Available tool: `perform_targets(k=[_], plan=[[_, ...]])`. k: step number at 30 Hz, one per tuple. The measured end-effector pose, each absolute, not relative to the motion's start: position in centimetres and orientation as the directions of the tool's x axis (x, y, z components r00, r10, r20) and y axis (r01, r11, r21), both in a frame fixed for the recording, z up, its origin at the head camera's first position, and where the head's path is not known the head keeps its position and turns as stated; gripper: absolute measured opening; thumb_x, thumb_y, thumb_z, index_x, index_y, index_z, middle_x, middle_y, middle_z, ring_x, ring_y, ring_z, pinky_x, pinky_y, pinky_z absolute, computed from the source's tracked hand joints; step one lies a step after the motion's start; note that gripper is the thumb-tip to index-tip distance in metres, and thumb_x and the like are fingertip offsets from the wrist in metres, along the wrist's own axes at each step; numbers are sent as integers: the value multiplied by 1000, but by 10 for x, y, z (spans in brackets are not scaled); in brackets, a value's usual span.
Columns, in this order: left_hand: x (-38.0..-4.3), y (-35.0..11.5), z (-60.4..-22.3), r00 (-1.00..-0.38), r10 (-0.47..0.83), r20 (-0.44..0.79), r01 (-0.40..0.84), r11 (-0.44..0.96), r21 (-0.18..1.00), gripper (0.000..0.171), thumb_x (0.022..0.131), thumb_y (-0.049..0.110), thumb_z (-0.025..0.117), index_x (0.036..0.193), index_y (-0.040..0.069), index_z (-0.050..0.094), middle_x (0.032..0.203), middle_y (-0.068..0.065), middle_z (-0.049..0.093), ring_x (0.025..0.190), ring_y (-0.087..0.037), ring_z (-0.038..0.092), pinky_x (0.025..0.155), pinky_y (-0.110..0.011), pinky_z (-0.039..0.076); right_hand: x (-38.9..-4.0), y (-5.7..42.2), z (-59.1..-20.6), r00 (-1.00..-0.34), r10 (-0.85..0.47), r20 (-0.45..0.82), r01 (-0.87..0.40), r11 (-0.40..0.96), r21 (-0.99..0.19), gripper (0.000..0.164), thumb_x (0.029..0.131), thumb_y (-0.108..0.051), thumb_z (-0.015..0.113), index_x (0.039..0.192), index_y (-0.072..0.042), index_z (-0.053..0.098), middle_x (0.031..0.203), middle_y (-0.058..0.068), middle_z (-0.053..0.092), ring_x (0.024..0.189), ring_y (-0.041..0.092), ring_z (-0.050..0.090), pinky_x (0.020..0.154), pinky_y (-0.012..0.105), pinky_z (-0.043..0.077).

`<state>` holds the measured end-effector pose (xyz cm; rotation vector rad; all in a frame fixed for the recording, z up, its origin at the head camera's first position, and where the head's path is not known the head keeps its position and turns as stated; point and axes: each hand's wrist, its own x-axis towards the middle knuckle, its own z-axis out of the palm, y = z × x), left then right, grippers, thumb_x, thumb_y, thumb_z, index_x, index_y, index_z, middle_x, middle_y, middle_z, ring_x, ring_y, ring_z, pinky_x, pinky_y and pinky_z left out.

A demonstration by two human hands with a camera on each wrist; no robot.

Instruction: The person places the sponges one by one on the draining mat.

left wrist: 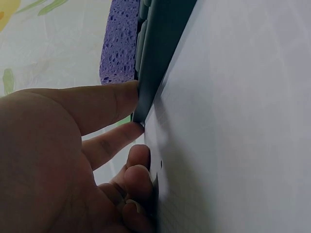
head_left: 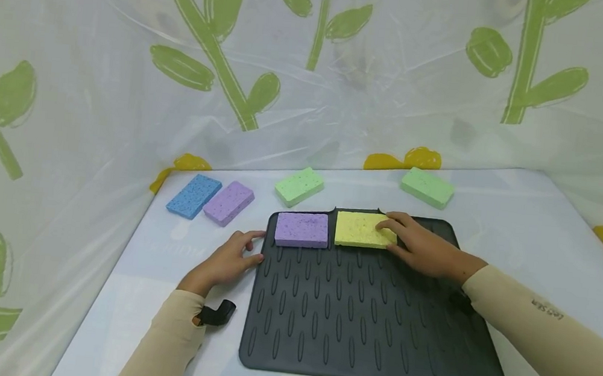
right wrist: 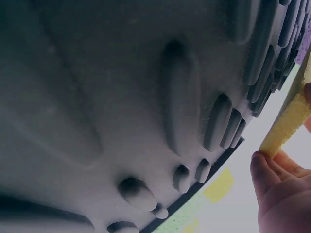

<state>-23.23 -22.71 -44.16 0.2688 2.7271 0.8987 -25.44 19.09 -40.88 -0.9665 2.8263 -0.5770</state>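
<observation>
A yellow sponge (head_left: 360, 230) lies at the far edge of a dark ridged mat (head_left: 343, 325). My right hand (head_left: 421, 248) pinches its right end, thumb near its front side and fingers over the top; the right wrist view shows the thumb against the sponge's edge (right wrist: 284, 128). Left of it on the mat, a purple sponge (head_left: 302, 229) fills the far left corner. My left hand (head_left: 229, 257) rests on the table beside the mat. In the left wrist view its thumb and a straight finger touch the mat's side (left wrist: 150, 73), with the other fingers bent.
Beyond the mat lie a light green sponge (head_left: 299, 186) and another green sponge (head_left: 427, 188) farther right. A blue sponge (head_left: 194, 196) and a second purple sponge (head_left: 229, 203) lie on the table to the left. A leaf-printed plastic sheet (head_left: 341, 113) hangs behind the table.
</observation>
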Motion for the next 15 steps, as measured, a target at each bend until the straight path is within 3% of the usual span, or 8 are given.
perform_targets(k=[15], plan=[[-231, -226, -442, -952, 240, -191, 80, 797, 599, 57, 100, 27, 62, 152, 18, 41, 110, -9, 48, 85, -20, 45, 78, -36, 38, -255, 189, -415, -764, -645, 20, -599, 698, -391, 39, 103, -18, 56, 141, -13, 48, 157, 23, 28, 137, 40, 46, 102, 55, 46]])
